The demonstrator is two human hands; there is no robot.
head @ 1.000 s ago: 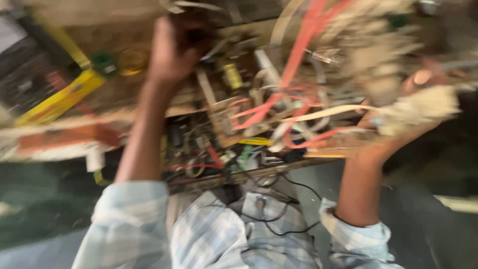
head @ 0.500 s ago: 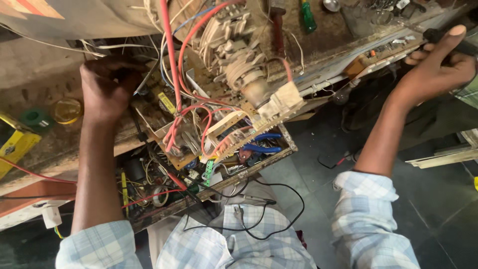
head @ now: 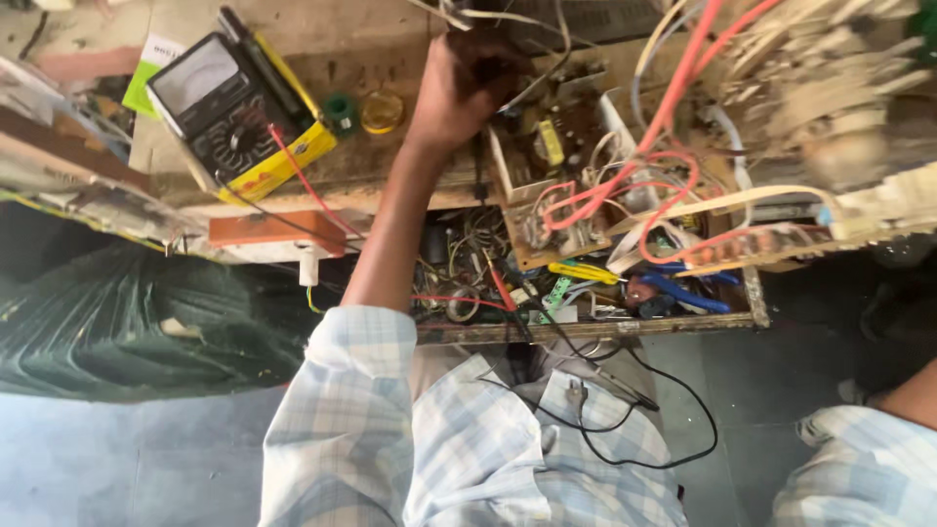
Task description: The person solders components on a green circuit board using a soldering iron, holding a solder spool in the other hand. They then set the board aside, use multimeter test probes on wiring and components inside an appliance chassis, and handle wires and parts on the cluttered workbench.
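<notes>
Nearest the camera: the person's lap in a pale blue checked shirt (head: 468,449), with a thin black cable (head: 625,429) looping loosely across it. At the lower right edge only a checked sleeve (head: 859,459) and a strip of forearm show; the right hand itself lies outside the frame, so whether its fingers are released or clenched cannot be told.

Just beyond the lap, an open drawer (head: 586,330) under the desk edge holds a jumble of parts: blue-handled pliers (head: 683,293), a yellow-handled tool (head: 583,272), a red probe (head: 500,288) and loose wires. To the left, a dark green sack (head: 146,322) lies below the desk.

On the desk (head: 332,59), left of the raised forearm, an orange block (head: 276,228) sits at the near edge. Further in lies an analogue meter (head: 234,112) in a yellow casing, with a red lead running from it. A small green spool (head: 339,109) and a round yellow tin (head: 381,110) stand just beside the meter.

Right of the forearm, a circuit board (head: 561,146) rests in an open tray, with red wires (head: 625,176) curling over it. A blurred cream-coloured assembly (head: 830,107) fills the far right.

Farthest in, the left hand (head: 464,83) is raised over the desk, fingers clenched around a dark object (head: 493,59) at the tangle of pale wires (head: 517,20); what that object is cannot be made out
</notes>
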